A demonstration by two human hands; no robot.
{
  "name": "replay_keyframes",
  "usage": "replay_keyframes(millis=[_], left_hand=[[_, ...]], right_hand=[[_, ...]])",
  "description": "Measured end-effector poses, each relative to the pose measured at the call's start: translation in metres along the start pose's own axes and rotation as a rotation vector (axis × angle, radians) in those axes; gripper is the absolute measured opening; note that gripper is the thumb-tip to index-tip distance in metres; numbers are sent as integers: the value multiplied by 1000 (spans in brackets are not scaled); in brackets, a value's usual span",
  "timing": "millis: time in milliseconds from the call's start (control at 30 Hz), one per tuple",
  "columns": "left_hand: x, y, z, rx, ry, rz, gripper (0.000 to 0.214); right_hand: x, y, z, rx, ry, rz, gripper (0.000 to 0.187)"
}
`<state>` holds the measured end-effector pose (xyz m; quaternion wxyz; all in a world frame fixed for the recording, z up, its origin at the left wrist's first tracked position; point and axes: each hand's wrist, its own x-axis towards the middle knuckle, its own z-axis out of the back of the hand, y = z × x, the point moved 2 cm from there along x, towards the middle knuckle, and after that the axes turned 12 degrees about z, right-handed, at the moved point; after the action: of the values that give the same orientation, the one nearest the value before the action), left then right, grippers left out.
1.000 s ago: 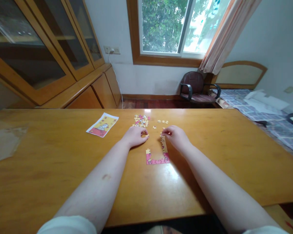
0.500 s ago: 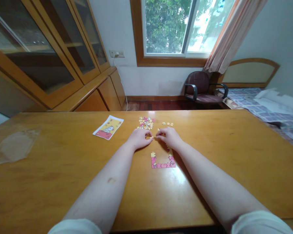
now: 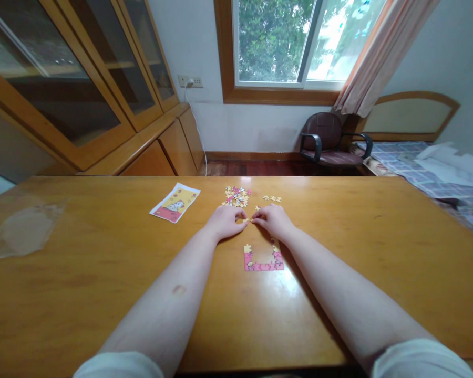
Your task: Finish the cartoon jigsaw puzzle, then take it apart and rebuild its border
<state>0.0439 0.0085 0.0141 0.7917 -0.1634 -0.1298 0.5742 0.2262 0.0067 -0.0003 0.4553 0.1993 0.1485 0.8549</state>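
Note:
My left hand (image 3: 229,221) pinches a small yellow jigsaw piece (image 3: 245,220) between thumb and fingertips. Facing it, my right hand (image 3: 273,219) is closed on another yellow piece, mostly covered by the fingers; the two pieces are very near each other, and I cannot tell whether they touch. Nearer to me lies a partly joined jigsaw border (image 3: 265,266), pink along the bottom and yellow higher up, its right side partly under my right hand. A pile of loose pieces (image 3: 236,196) sits beyond my left hand. Several yellow pieces (image 3: 273,199) lie beyond my right hand.
A picture card (image 3: 175,202) with a white animal on yellow and pink lies left of the pile. Clear plastic wrapping (image 3: 26,231) rests at the table's far left. Past the wooden table (image 3: 358,252) stand a glass-door cabinet (image 3: 102,79), an armchair (image 3: 326,137) and a bed (image 3: 405,157).
The view has shifted slightly. Both hands keep their pinch at nearly the same spot, and the joined border and the pile lie as before.

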Motion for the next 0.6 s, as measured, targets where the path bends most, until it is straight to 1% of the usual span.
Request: replay_keyframes(millis=[200,600], left_hand=[[0,-1,0,6,0,-12,22],[1,-1,-1,13,-7,-8,23]], right_hand=[[1,6,-2,-81,12,3,13],[2,8,-6,-125,13,38,15]])
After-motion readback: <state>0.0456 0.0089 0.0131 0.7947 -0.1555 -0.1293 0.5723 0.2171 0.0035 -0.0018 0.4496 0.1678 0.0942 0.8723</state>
